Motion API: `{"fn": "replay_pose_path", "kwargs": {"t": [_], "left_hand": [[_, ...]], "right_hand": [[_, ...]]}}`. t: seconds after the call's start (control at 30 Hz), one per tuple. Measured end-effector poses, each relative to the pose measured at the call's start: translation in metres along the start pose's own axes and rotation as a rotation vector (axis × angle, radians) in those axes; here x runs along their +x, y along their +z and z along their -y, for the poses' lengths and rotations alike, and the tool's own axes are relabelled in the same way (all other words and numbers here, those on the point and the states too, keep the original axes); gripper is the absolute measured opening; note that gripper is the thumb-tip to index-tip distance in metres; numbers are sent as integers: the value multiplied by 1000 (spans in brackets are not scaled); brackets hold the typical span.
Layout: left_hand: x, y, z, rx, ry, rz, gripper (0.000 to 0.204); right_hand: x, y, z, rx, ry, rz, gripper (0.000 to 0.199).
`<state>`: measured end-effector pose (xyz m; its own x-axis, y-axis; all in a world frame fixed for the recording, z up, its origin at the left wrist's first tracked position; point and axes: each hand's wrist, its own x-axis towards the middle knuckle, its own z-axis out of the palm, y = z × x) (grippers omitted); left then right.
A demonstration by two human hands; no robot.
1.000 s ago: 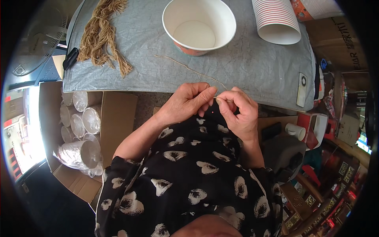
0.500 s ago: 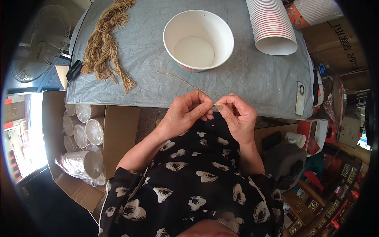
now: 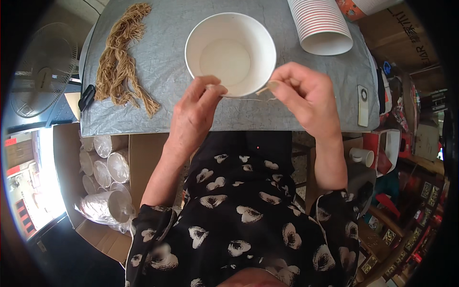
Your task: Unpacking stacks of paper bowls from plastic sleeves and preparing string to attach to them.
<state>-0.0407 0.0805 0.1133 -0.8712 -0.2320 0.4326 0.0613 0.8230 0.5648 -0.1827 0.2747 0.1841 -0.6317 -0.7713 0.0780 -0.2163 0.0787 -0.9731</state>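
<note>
Over the near edge of the grey tabletop (image 3: 306,110), the left hand (image 3: 198,112) and right hand (image 3: 306,98) hold a thin length of twine (image 3: 246,98) stretched between them, each pinching one end with thumb and fingers. This strand runs just in front of a white paper bowl (image 3: 230,52) that stands upright on the tabletop. A bundle of tan twine (image 3: 122,62) lies well to the left, a stack of paper cups (image 3: 321,24) to the right.

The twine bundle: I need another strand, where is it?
In the head view the twine bundle lies on the grey table, far left of the white bowl.
</note>
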Motion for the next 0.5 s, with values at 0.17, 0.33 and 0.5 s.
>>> {"fn": "replay_pose_path", "kwargs": {"t": [0.17,0.33,0.5], "left_hand": [[-27,6,-12,-6,21,26,28],[-37,11,-13,-40,7,35,30],[-39,11,-13,-51,14,39,30]], "right_hand": [[13,16,-12,-205,117,143,11],[14,26,-23,-268,165,233,11],[14,32,-24,-322,185,270,12]]}}
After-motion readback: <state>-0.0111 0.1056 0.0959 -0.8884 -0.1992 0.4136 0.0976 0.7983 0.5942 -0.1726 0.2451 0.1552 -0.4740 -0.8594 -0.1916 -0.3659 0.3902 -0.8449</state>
